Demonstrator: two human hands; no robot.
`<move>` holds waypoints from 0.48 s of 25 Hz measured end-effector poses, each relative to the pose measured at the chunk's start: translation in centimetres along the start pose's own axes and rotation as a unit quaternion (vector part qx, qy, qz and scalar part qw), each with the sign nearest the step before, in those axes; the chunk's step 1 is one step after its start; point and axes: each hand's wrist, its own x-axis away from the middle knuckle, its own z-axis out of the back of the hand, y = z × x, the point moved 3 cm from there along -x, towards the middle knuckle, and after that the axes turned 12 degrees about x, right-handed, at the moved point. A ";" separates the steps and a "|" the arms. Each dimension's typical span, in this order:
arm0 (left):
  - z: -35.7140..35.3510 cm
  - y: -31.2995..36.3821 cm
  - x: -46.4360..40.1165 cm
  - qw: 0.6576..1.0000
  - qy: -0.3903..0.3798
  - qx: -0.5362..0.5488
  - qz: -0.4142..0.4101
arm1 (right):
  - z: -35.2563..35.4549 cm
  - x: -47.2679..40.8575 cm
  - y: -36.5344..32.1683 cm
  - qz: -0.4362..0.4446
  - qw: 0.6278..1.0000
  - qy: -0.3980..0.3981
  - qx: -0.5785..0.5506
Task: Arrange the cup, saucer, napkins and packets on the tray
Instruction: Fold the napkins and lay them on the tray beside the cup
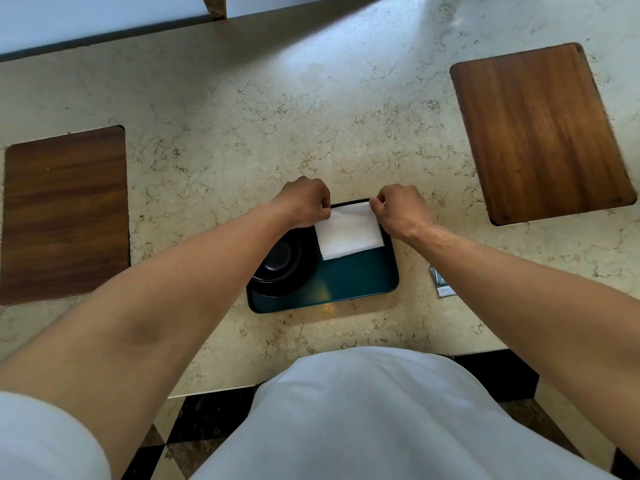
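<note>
Two hands (304,202) (398,211) pinch napkin's (349,232) far corners – slightly askew on tray (360,278)

A single head-worn wide-angle camera is looking steeply down from above the person's chest, facing forward over the marble counter (311,116). It is sitting close enough that both forearms are filling the lower frame, while the dark green tray (353,282) is lying near the centre. The wide lens is bending the wooden boards (540,133) at the edges, and the far wall is showing along the top
</note>
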 end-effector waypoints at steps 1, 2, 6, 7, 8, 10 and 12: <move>0.0 0.0 0.1 1.000 -0.001 -0.001 0.001 | 0.1 -0.1 0.0 -0.004 1.000 0.000 0.002; 0.0 0.0 0.1 1.000 -0.001 -0.002 0.001 | 0.1 -0.1 -0.1 -0.008 1.000 0.001 0.007; 0.1 0.0 0.2 1.000 -0.003 0.002 0.000 | 0.3 -0.1 0.0 -0.029 0.999 0.008 0.032; 0.1 0.0 0.2 1.000 -0.002 0.003 0.001 | 0.3 -0.1 0.0 -0.033 0.999 0.008 0.033; 0.2 -0.1 0.2 1.000 0.000 0.004 0.001 | 0.3 0.0 0.1 -0.036 0.999 0.007 0.033; 0.4 -0.1 0.2 1.000 0.007 0.010 -0.002 | 0.4 0.1 0.3 -0.042 0.999 0.005 0.028; 0.5 -0.1 0.2 1.000 0.016 0.021 -0.009 | 0.6 0.3 0.5 -0.046 0.999 0.007 0.027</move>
